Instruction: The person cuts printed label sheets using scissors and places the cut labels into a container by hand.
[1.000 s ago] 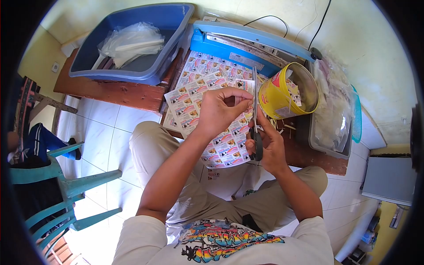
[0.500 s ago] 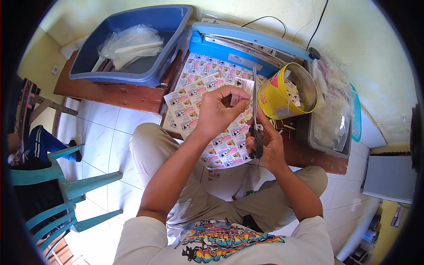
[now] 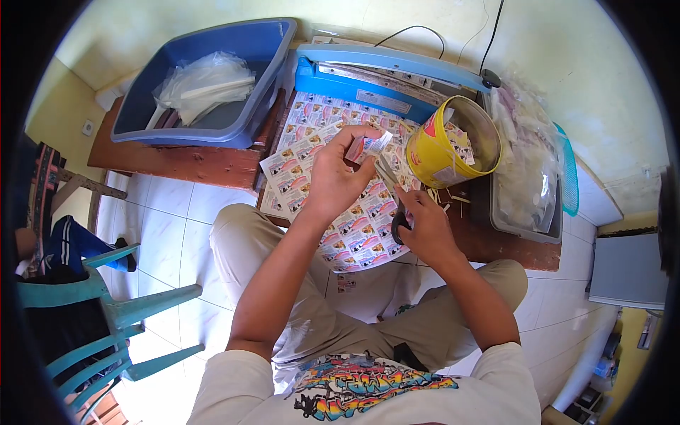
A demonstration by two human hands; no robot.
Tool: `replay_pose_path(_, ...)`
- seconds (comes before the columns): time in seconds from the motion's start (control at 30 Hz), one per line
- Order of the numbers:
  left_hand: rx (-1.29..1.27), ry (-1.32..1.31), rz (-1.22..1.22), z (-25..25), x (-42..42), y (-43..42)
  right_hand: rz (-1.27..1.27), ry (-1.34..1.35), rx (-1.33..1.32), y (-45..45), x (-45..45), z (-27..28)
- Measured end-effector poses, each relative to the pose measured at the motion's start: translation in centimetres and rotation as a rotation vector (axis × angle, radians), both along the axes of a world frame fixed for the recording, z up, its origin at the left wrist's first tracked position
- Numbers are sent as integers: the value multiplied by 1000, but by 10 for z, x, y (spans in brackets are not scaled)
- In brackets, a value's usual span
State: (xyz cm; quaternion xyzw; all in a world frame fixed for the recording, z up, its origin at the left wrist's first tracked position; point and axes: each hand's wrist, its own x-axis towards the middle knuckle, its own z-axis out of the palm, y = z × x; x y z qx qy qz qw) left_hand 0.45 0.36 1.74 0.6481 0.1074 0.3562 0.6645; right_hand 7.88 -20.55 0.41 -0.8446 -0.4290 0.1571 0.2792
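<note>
My left hand (image 3: 338, 173) pinches a small piece of printed label paper (image 3: 380, 144) between thumb and fingers, above the label sheets. In my right hand (image 3: 425, 219) is a pair of scissors (image 3: 386, 173) with dark handles, its blades pointing up and left toward that piece. Whether the blades touch the paper I cannot tell. Beneath both hands lie sheets of printed labels (image 3: 350, 241), overlapping, with one edge hanging over my lap. A yellow tub (image 3: 425, 157) with cut label pieces inside lies tilted just beyond my right hand.
A blue paper cutter (image 3: 361, 95) stands behind the sheets. At the left, a dark blue basin (image 3: 248, 131) holds plastic bags. A grey tray (image 3: 524, 237) with more plastic bags sits at the right. A green plastic chair (image 3: 106, 312) stands on the floor at left.
The scissors have swung from upright to leaning left, with the right hand turned palm down. The label piece in my left hand is now tilted and more visible.
</note>
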Motion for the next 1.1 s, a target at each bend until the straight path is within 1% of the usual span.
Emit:
replay_pose_path(0.07,166,160,-14,-3,-4,6,-14,-106,-123,1,-3,-2)
replay_pose_path(0.17,117,105,-28,-6,-3,3,-11,-113,-189,1,-4,-6)
replay_pose_path(0.27,103,127,-90,-10,-4,5,-17,-152,-234,5,-7,-3)
replay_pose_path(0.37,83,115,-84,-8,-4,4,-15,-215,-262,9,-8,-6)
replay_pose_path(0.5,104,136,-89,-4,-5,1,0,-240,-288,12,-7,-4)
replay_pose_path(0.57,143,140,-115,-1,-7,1,-5,-187,-361,16,-10,3)
replay_pose_path(0.6,146,137,-115,-1,-8,2,-6,-191,-357,17,-11,3)
replay_pose_path(0.7,195,110,-91,-1,-7,1,-5,-220,-403,18,-12,2)
replay_pose_path(0.8,206,20,-63,-1,-5,-1,6,-204,-460,20,-9,12)
replay_pose_path(0.9,169,47,-59,5,-11,-1,43,-257,-379,19,-2,27)
replay_pose_path(0.97,196,117,-155,20,-20,-4,-19,-108,170,19,12,27)
replay_pose_path(1.0,199,112,-156,20,-20,-4,-20,-112,172,22,13,33)
replay_pose_path(1.07,215,48,-161,17,-20,-5,-161,116,511,27,10,54)
replay_pose_path(1.1,218,44,-166,20,-22,-7,-145,188,545,28,9,64)
